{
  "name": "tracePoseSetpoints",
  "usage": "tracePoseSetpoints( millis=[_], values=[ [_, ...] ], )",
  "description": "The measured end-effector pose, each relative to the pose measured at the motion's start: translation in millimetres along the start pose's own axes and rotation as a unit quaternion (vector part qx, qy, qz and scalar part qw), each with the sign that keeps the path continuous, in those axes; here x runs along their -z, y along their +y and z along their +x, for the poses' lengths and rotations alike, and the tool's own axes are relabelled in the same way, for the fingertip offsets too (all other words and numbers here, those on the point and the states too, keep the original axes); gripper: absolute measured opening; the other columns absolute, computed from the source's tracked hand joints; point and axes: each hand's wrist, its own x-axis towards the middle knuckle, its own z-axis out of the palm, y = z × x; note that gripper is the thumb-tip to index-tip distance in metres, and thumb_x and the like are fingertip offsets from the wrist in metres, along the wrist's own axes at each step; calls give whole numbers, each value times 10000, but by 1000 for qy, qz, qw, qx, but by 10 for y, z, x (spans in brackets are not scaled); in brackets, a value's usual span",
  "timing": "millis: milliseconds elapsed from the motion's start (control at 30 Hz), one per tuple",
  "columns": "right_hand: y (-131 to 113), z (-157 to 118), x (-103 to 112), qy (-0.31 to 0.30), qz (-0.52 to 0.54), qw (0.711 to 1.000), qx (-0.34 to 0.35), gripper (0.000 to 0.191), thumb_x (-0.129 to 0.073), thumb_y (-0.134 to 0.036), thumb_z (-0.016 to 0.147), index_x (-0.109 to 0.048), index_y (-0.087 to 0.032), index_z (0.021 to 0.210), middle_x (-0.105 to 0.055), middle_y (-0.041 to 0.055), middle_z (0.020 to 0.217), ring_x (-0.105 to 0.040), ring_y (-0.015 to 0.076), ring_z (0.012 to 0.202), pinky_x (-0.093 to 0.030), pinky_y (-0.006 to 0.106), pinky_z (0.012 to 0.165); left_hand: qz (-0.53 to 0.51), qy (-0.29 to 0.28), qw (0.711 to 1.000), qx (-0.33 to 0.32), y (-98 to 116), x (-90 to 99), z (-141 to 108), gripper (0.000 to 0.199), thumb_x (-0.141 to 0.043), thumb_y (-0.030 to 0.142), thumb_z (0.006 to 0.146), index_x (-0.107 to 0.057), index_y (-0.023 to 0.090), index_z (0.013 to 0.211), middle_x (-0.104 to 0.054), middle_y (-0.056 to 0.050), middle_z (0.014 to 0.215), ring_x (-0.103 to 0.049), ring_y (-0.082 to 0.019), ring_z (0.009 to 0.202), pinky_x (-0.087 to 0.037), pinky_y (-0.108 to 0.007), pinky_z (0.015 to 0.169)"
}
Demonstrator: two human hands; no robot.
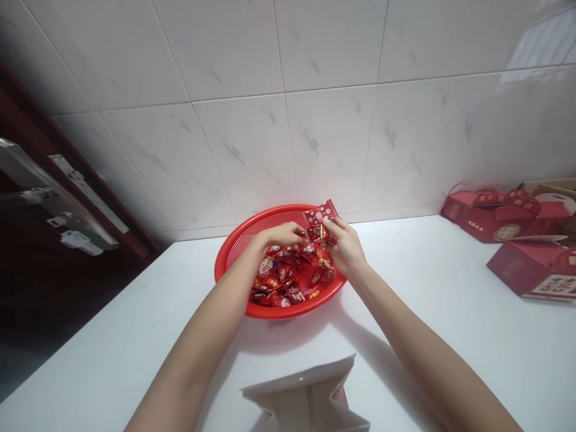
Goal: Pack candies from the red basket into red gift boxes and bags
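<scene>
A red plastic basket [224, 254] with perforated walls stands on the white table, holding many small wrapped sweets [284, 275], mostly red. Over its right rear side, my right hand [347, 245] is closed on a red packet [327, 211] printed with pale round marks. A thin gold-coloured strip shows by those fingers. My left hand [288, 235] reaches in from the left, its fingers curled together beside the packet and just above the sweets. What lies between the left fingertips is too small to make out.
A paper bag [299, 384] stands with its mouth open at the near edge. Several red gift boxes [517, 264] sit on the right of the white table [180, 336]. Behind is a tiled wall [243, 138]; a dark door [27, 240] with a metal handle is at left.
</scene>
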Motion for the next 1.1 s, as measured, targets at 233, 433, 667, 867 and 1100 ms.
tracePoseSetpoints(
  millis=[233, 433, 667, 867, 1100],
  values=[
    [-7, 6, -5, 31, 26, 999, -11, 250, -854, -313, 549, -648, -219, 653, -637, -45, 621, -510, 117, 560, -400, 252, 502, -268, 30, 962, -45, 118, 56, -80, 184, -639, 324, 744, -705, 152, 755, -737, -58, 817, -668, -200, 803, -517, -350, 848],
    [-21, -2, -18, 33, 30, 999, -19, 274, -859, -332, 559, -652, -224, 701, -665, -43, 656, -525, 122, 545, -393, 261, 478, -344, 56, 934, -84, 122, 127, -111, 280, -720, 385, 716, -730, 127, 826, -747, -77, 884, -654, -202, 861, -482, -359, 906],
    [-20, 5, -35, 49, 33, 998, -16, 269, -840, -312, 562, -596, -220, 628, -658, -44, 631, -546, 127, 557, -374, 248, 461, -356, 64, 929, -78, 143, 137, -130, 241, -595, 334, 754, -725, 134, 791, -754, -90, 866, -664, -211, 868, -482, -364, 919],
    [-14, 3, -34, 34, 43, 998, -36, 264, -847, -305, 518, -633, -216, 644, -653, -41, 628, -525, 124, 562, -352, 240, 455, -335, 45, 938, -79, 170, 132, -158, 260, -593, 336, 765, -732, 131, 842, -753, -93, 878, -664, -220, 877, -489, -359, 919],
    [-4, 11, -12, 8, 8, 999, -39, 283, -857, -368, 523, -638, -212, 610, -617, -48, 605, -504, 117, 589, -373, 239, 501, -294, 43, 951, -82, 194, 112, -157, 237, -542, 340, 743, -681, 148, 736, -717, -75, 808, -622, -198, 787, -496, -358, 875]
  ],
)
